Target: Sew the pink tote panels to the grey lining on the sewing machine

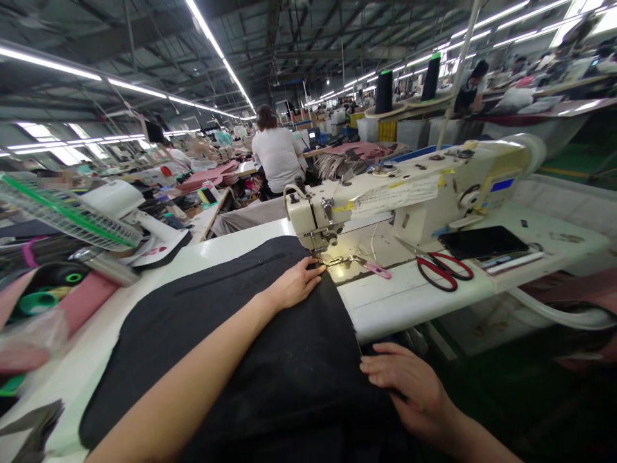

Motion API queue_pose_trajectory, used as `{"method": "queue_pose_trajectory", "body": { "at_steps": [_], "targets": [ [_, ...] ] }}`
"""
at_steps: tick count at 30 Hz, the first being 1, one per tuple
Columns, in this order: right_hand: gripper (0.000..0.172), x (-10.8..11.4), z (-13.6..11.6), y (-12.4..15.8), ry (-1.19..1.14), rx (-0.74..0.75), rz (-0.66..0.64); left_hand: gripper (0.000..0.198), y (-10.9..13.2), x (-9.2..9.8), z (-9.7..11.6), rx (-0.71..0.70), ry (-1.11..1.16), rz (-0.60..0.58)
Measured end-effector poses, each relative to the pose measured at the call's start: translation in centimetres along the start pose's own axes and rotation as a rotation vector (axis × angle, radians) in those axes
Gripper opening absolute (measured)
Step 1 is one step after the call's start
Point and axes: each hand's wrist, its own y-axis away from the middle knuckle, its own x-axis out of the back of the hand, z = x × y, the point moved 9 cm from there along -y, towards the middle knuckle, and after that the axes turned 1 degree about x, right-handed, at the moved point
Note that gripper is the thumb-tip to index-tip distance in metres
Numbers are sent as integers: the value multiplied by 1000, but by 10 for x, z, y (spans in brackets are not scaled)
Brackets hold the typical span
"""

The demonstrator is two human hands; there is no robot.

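A large black fabric piece (284, 347) lies over the white sewing table and hangs off its front edge. My left hand (296, 284) rests flat on it, fingers stretched out, with the fingertips close beside the presser foot of the sewing machine (315, 222). Lower down on the right, my right hand (409, 382) pinches the fabric's edge between thumb and fingers. The fabric's right edge runs from the lit needle area down to this hand. Where the fingertips meet the cloth under the needle, fine detail is too small to make out.
Right of the needle lie pink-handled tweezers (371, 265), red-handled scissors (443, 267) and a black phone (483, 242). A white fan (116, 212) and a metal flask (103, 265) are at the left. Black thread cones (384, 93) stand behind. A person in white (279, 157) sits ahead.
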Motion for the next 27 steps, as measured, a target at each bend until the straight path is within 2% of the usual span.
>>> {"method": "queue_pose_trajectory", "body": {
  "at_steps": [5,8,10,13,15,17,21,27],
  "targets": [
    [21,0,10,-6,-5,-13,11,51,-4,2,-8,-12,-28,-35],
    [20,0,12,-7,4,-1,13,49,-2,4,-3,5,-60,-66],
    [20,1,10,-7,21,16,12,50,7,4,9,46,-82,-69],
    [24,3,2,-6,92,53,5,58,27,-1,40,100,-75,-78],
    [27,4,-4,-6,156,86,-16,60,41,-10,62,112,-48,-129],
    [29,3,-8,-7,194,119,-44,57,50,-17,74,130,-14,-189],
    [29,3,-10,-9,184,157,-62,54,50,-16,79,139,36,-238],
    [33,0,-4,-13,111,144,-117,54,44,-7,75,111,22,-214]
  ]
}}
